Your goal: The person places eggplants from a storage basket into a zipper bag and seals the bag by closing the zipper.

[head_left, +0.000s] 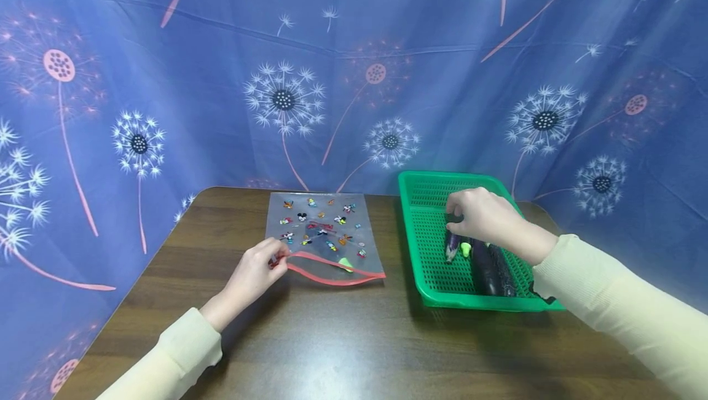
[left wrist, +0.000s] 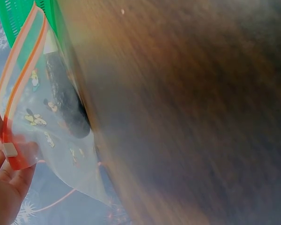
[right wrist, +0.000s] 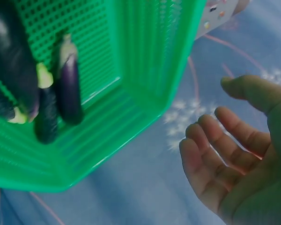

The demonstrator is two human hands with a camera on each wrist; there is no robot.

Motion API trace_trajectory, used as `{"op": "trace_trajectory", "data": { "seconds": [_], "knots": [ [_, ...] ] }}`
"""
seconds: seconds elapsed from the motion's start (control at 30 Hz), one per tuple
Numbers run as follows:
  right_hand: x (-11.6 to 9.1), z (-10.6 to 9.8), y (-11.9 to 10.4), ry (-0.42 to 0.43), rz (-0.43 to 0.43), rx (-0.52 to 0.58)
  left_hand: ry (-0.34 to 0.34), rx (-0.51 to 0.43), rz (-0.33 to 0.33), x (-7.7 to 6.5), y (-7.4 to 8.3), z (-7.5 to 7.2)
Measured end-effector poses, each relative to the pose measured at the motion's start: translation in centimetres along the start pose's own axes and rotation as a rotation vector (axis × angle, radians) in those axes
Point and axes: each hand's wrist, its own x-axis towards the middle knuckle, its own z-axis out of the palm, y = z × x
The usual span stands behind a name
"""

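Note:
My left hand (head_left: 251, 271) pinches the left corner of a clear zip bag (head_left: 279, 215) by its red-orange zip edge, next to the white slider (left wrist: 10, 149). The bag's mouth gapes, and cartoon figures are printed on it. Inside lies a dark elongated vegetable (left wrist: 65, 93) with a pale end. My right hand (head_left: 489, 215) hovers over the green basket (head_left: 487, 301), fingers loosely bent and nothing in them in the right wrist view. Below it lie a small purple eggplant (right wrist: 70, 89), a dark vegetable with a bright green tip (right wrist: 48, 112) and a large dark eggplant (right wrist: 9, 47).
Another dark, rough-skinned vegetable (head_left: 502, 271) lies beside the large eggplant in the basket. Bag and basket stand on a brown wooden table (head_left: 265, 351), the basket to the right. A blue dandelion-print cloth (head_left: 210, 68) hangs behind the table.

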Motion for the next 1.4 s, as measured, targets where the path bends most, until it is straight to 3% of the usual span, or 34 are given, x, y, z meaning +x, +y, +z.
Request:
{"op": "trace_trajectory", "data": {
  "seconds": [0.33, 0.5, 0.9, 1.17, 1.4],
  "knots": [
    [1.7, 0.2, 3.0, -0.148, -0.015, -0.008, -0.018, -0.012, -0.006, -0.1, -0.1, 0.0],
    [2.8, 0.4, 4.8, -0.217, 0.017, -0.027, -0.016, -0.022, -0.005, -0.1, -0.3, 0.0],
    [5.8, 2.7, 7.2, -0.273, -0.019, 0.091, -0.016, -0.032, -0.009, -0.4, -0.6, 0.0],
    [6.7, 5.1, 9.1, -0.292, 0.069, 0.146, -0.002, -0.021, -0.007, -0.5, -0.7, 0.2],
    [7.4, 6.6, 10.2, -0.343, 0.208, 0.238, 0.007, -0.019, -0.002, -0.4, -0.8, 0.0]
  ]
}}
